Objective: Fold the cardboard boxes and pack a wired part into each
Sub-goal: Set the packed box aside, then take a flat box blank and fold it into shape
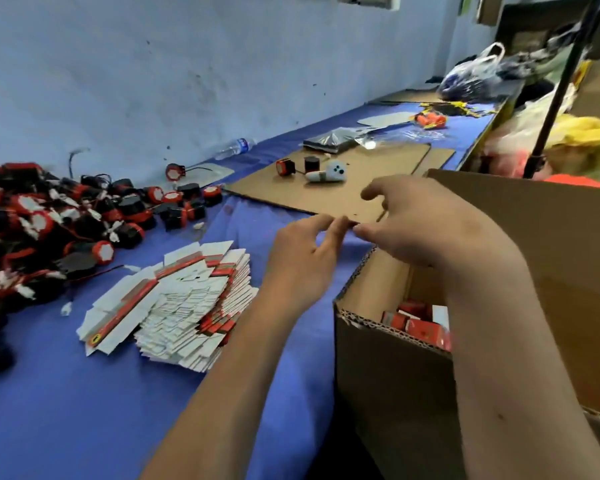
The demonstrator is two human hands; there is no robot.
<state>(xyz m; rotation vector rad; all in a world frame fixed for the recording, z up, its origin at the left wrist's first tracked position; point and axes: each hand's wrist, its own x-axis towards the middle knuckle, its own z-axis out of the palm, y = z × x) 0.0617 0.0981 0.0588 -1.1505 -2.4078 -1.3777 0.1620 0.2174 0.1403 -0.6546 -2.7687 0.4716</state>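
My left hand (303,261) and my right hand (420,223) are raised over the blue table, their fingertips touching each other just past the corner of a big open carton (388,372). I see no object between them; the left fingertips are pinched, the right thumb is lifted apart. Red and white packed boxes (418,323) lie inside the carton. A fanned stack of flat white and red box blanks (184,303) lies left of my left forearm. A heap of black and red wired parts (49,230) covers the table's left side.
A flat cardboard sheet (361,181) lies beyond my hands with two loose parts (286,167) and a white object on it. A water bottle (236,147) lies by the wall. Plastic bags (471,77) and clutter sit at the far right end.
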